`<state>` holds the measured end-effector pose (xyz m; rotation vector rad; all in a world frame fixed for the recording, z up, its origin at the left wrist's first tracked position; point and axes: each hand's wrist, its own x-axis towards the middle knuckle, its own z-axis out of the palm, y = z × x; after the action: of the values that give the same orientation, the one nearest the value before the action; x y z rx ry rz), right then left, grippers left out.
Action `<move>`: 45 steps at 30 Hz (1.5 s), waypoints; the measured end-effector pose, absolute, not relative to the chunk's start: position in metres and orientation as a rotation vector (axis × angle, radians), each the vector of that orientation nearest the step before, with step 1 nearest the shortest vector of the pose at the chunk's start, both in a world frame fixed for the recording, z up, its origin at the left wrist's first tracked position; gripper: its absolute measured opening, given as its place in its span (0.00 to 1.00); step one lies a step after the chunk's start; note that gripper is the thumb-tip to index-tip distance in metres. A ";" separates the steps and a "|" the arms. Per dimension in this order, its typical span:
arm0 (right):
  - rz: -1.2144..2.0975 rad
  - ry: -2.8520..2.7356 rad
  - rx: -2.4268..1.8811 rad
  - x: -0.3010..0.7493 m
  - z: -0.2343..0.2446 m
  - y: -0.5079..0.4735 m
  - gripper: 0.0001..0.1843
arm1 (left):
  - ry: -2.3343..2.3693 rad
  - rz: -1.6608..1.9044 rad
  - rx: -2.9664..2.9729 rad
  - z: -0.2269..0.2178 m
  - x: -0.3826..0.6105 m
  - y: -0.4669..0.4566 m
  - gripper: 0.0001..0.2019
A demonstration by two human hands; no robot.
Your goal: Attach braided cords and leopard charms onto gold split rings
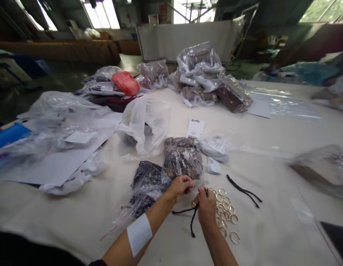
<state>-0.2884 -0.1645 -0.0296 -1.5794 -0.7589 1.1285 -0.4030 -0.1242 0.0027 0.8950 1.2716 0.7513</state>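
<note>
My right hand (206,204) is closed around a dark braided cord (192,222), whose two ends hang down to the left of the wrist. Close beside it, my left hand (181,186) has its fingertips pinched together; what lies between them is too small to make out. Gold-coloured metal rings (226,211) lie in a loose heap just right of my right hand. Another dark cord (243,190), folded double, rests farther right. Just beyond my hands sits a clear plastic bag of brown patterned pieces (182,157). A bag of black patterned pieces (146,184) lies to the left.
A crumpled white plastic bag (145,125) stands behind the patterned bags. Small white paper slips (195,128) and a labelled packet (215,148) lie near the middle. Plastic-wrapped bags (201,70) are piled at the back. Plastic sheeting (60,118) covers the left side.
</note>
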 end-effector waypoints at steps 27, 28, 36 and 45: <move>1.097 -0.811 -1.726 -0.265 -0.007 -0.162 0.17 | 1.833 0.141 2.242 0.085 -0.429 -0.078 0.10; 1.143 -0.751 -1.709 -0.268 -0.008 -0.162 0.19 | 1.855 0.107 2.233 0.083 -0.426 -0.081 0.12; 1.422 -0.303 -1.592 -0.305 -0.021 -0.196 0.27 | 1.845 -0.122 2.253 0.053 -0.422 -0.132 0.19; 1.315 -0.424 -1.726 -0.300 -0.042 -0.195 0.19 | 1.598 -0.123 2.341 0.062 -0.431 -0.113 0.14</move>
<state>-0.2997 -0.1948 -0.0421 -1.7260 -0.4242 1.3150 -0.4308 -0.1126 0.0624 2.3414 1.5976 -0.1226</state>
